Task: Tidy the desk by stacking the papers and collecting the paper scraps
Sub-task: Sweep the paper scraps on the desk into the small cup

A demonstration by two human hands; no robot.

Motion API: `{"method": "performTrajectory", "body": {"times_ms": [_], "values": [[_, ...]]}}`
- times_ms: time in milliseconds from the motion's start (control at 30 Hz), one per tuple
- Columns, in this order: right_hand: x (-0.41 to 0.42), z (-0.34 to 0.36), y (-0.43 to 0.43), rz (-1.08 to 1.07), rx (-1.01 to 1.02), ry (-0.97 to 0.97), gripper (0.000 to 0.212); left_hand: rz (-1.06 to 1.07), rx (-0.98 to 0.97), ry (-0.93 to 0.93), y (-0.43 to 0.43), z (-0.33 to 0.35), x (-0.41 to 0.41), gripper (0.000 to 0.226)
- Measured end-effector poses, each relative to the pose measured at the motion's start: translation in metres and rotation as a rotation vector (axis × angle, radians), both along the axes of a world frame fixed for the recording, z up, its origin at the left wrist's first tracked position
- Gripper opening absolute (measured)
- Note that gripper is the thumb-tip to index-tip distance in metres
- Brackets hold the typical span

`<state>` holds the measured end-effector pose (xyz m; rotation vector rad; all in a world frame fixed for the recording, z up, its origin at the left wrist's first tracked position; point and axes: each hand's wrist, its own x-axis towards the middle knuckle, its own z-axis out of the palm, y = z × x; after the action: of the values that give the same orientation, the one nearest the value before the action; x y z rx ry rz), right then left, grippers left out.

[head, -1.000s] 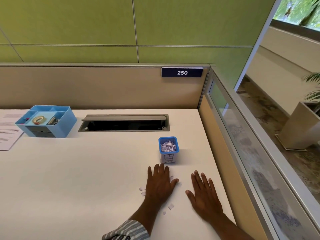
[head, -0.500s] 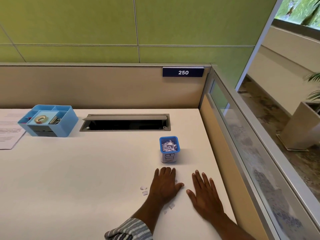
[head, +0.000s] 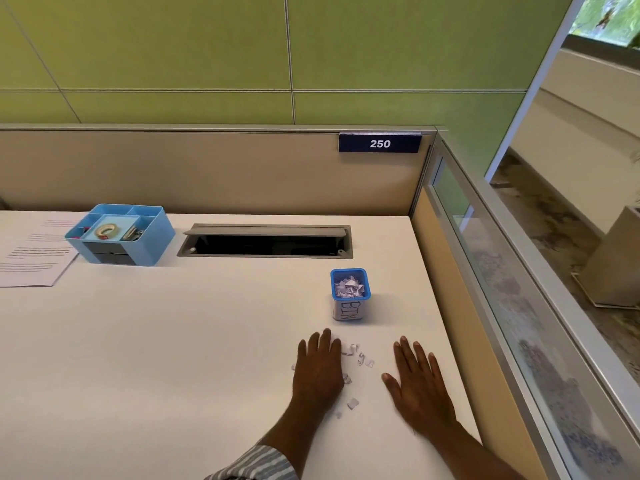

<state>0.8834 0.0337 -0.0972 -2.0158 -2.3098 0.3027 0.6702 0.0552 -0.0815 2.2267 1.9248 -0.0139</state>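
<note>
My left hand [head: 318, 370] lies flat on the white desk [head: 173, 341] with straight fingers. Several small white paper scraps [head: 360, 358] are scattered just right of it, between the two hands. My right hand [head: 417, 382] also lies flat, fingers spread, a little right of the scraps. Just beyond the hands stands a small blue-rimmed cup labelled BIN [head: 349, 295], filled with torn paper. A printed sheet of paper [head: 31, 258] lies at the far left of the desk.
A blue desk organiser [head: 121, 234] with tape and clips stands at the back left, partly on the paper. A grey cable slot [head: 266, 241] is sunk into the desk behind the bin. A beige partition and a glass side panel [head: 512, 292] bound the desk.
My left hand has slid a little toward me and leftward, uncovering several scraps between the hands. My right hand has stayed flat in about the same place.
</note>
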Motion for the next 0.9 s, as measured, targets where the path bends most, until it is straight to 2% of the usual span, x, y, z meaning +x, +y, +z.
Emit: {"method": "performTrajectory", "body": {"times_ms": [100, 200, 267, 333, 633, 733, 833, 900], "values": [[0.0, -0.001, 0.001, -0.004, 0.002, 0.004, 0.088, -0.09, 0.146, -0.05, -0.005, 0.005, 0.007, 0.055], [0.001, -0.006, 0.003, 0.008, 0.007, -0.022, 0.094, -0.368, 0.115, -0.028, -0.01, -0.001, 0.016, 0.058], [0.003, -0.008, 0.004, 0.005, 0.0, -0.032, 0.094, -0.432, 0.021, 0.005, -0.014, -0.005, 0.018, 0.06], [0.002, -0.007, 0.003, -0.007, -0.012, -0.03, 0.092, -0.406, -0.03, 0.03, -0.018, -0.008, 0.015, 0.064], [0.003, -0.011, 0.003, -0.012, -0.014, -0.036, 0.092, -0.135, 0.044, 0.166, -0.029, 0.007, -0.004, 0.056], [0.003, -0.012, 0.004, -0.012, -0.015, -0.048, 0.095, -0.066, 0.088, 0.06, -0.033, 0.003, -0.003, 0.07], [0.002, -0.011, 0.004, -0.007, -0.017, -0.054, 0.098, 0.019, -0.02, 0.003, -0.033, -0.006, -0.003, 0.09], [0.002, -0.011, 0.004, -0.007, -0.019, -0.055, 0.1, 0.034, -0.114, 0.004, -0.03, -0.015, -0.006, 0.093]]}}
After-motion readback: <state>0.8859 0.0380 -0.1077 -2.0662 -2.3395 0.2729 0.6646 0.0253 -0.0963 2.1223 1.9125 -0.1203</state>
